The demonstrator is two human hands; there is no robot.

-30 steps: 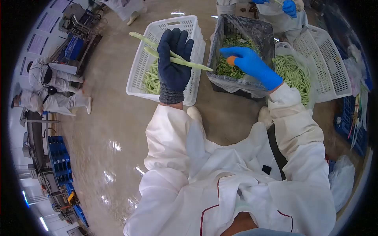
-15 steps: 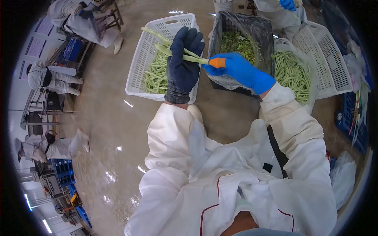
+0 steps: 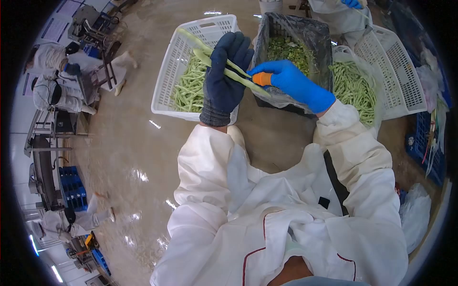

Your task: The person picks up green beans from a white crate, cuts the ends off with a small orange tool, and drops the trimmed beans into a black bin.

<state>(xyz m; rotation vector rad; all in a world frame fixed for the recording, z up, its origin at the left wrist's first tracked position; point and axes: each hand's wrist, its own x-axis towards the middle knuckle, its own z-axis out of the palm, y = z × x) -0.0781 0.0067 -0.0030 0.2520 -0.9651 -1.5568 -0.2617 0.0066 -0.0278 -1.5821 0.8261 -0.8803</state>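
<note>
My left hand (image 3: pixel 226 71), in a dark knit glove, is closed around a few long green beans (image 3: pixel 202 57), which slant across the palm and stick out on both sides. My right hand (image 3: pixel 298 83), in a blue glove, grips a small knife by its orange handle (image 3: pixel 262 78), close beside the beans' lower ends. The knife's blade is hard to make out. Below my left hand, a white perforated crate (image 3: pixel 160 90) holds many green beans (image 3: pixel 187 90). Under my right hand stands a dark crate lined with plastic (image 3: pixel 322 35), with green trimmings (image 3: pixel 288 52) inside.
To the right, a clear plastic bag (image 3: pixel 374 86) holds more green beans (image 3: pixel 353 83), beside white crates (image 3: pixel 391 71) and a blue crate (image 3: pixel 420 157). A co-worker's blue-gloved hand (image 3: pixel 352 4) shows at the top. Several people in white stand at the left near work tables. The floor (image 3: pixel 129 157) looks wet.
The beans' lower ends now reach further down and right past my left palm. My right hand has shifted slightly, the orange handle now just above the beans. People at the left have moved.
</note>
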